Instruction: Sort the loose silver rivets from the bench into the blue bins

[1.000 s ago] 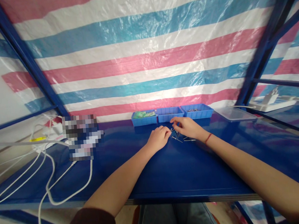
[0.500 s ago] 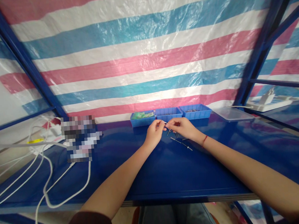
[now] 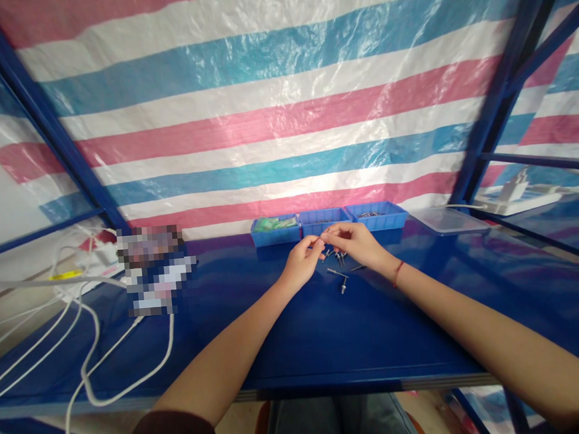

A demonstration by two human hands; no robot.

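Note:
My left hand [image 3: 304, 261] and my right hand [image 3: 354, 240] meet fingertip to fingertip just in front of the blue bins. Both are closed in a pinch, and whatever sits between the fingertips is hidden or too small to name. Below my right hand several thin metal pieces with collars, looking like pop rivets [image 3: 343, 284], lie loose on the blue table [image 3: 300, 350]. A few of them are partly covered by the fingers. Behind my hands stand the middle blue bin [image 3: 324, 227], holding small metal parts, and the right blue bin [image 3: 387, 221], with more metal pieces.
The left blue bin [image 3: 277, 239] holds green packets. A clear plastic lid [image 3: 447, 220] lies at the right, near a white power strip [image 3: 523, 200]. White cables [image 3: 133, 390] loop over the left side beside a blurred-out object [image 3: 161, 280]. Blue frame posts rise at both sides.
The lower of the loose metal pieces has turned from slanting to nearly upright in view and lies closer to the other. The right fingers have shifted slightly, and the small item between my fingertips no longer shows.

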